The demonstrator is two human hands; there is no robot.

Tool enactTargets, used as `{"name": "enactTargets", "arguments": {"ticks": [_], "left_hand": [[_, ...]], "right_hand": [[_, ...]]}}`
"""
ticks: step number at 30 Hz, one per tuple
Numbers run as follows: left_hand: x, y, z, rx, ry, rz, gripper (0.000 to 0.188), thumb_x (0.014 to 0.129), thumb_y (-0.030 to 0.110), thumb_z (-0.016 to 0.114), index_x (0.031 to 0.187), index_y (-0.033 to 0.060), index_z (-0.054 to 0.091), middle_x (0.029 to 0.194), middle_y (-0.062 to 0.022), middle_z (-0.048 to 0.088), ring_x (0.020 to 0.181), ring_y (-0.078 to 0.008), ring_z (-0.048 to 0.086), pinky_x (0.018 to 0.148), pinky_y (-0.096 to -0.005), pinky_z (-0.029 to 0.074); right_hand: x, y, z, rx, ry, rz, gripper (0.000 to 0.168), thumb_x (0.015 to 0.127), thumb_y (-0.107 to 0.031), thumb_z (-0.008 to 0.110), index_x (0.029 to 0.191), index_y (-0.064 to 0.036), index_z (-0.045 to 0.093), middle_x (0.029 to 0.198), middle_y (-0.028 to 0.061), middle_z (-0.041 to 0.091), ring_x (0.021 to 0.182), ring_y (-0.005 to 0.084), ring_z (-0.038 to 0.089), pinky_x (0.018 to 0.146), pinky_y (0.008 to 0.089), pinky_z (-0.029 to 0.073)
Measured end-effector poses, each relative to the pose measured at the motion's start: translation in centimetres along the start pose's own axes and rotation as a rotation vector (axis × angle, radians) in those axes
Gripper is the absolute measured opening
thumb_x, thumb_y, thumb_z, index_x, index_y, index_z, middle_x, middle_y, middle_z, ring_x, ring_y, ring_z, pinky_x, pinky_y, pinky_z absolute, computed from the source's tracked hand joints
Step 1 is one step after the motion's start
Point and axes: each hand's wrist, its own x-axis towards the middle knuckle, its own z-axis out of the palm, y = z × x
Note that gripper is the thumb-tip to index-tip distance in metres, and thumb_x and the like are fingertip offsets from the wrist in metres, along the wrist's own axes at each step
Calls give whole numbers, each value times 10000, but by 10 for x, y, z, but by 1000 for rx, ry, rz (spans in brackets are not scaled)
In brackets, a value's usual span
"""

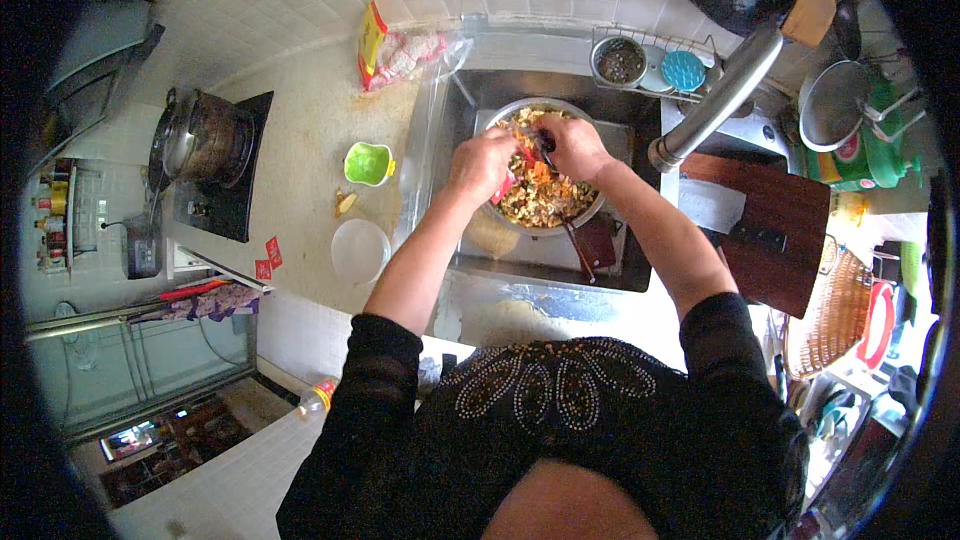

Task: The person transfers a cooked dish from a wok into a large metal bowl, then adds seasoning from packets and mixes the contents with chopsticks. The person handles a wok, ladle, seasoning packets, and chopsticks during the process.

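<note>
A round metal basin (517, 230) in the sink (637, 240) holds a chopped food mixture (555, 199) with an orange heap (540, 174) near its middle. Over it, my left hand (480, 165) grips a small red packet (502, 187), its upper part hidden by the fingers. Opposite, my right hand (574, 146) holds a small black-handled tool (547, 141), possibly scissors, close to the left fingertips. Fingers hide most of the tool. A pair of thin sticks (579, 251) leans over the basin's near rim.
Left on the counter are a green bowl (369, 163), a white bowl (360, 251), red packets (268, 259) and a bagged food package (409, 56). A pot (206, 136) stands on a stove. A metal pipe (720, 97) juts near my right forearm, above a dark cutting board (780, 232).
</note>
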Motion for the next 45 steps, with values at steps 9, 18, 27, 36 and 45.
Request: {"name": "enactTargets", "arguments": {"ticks": [9, 18, 27, 36, 45], "left_hand": [[-3, 24, 15, -28, -119, -94, 99, 791, 47, 665, 880, 61, 706, 878, -120, 682, 798, -293, 656, 729, -365, 527], [-80, 22, -66, -2012, 254, -581, 139, 772, 42, 490, 895, 52, 554, 592, -17, 486, 384, -121, 417, 347, -253, 324], [-284, -109, -233, -1220, 1147, -1003, 103, 853, 155, 642, 809, 98, 569, 616, -37, 531, 473, -158, 503, 456, -293, 455], [-371, -313, -281, 332, 569, -896, 435, 729, 447, 682, 750, 15, 638, 787, -159, 657, 722, -309, 645, 679, -420, 505], [-330, -331, -289, 285, 89, -1108, 330, 713, 391, 738, 695, 63, 712, 702, -132, 691, 622, -255, 680, 590, -406, 526]], "right_hand": [[-29, 11, -9, -111, -25, -34, 356, 731, -200, 700, 1059, -90, 620, 854, 194, 661, 824, 368, 643, 699, 409, 521], [-61, -19, -7, 818, 45, 14, 314, 781, -54, 740, 1051, 2, 590, 952, 32, 620, 854, 131, 572, 799, 282, 471], [-131, -101, -7, 349, -192, 85, 435, 686, -141, 820, 1021, -21, 570, 737, 148, 633, 625, 233, 585, 624, 336, 492], [-120, -233, 43, 284, -353, 185, 418, 773, -116, 744, 1137, -23, 560, 735, 146, 653, 626, 206, 634, 609, 338, 504], [-146, -262, 38, 321, -227, 177, 383, 783, -190, 751, 1094, -29, 595, 630, 95, 618, 547, 198, 603, 558, 331, 487]]}}
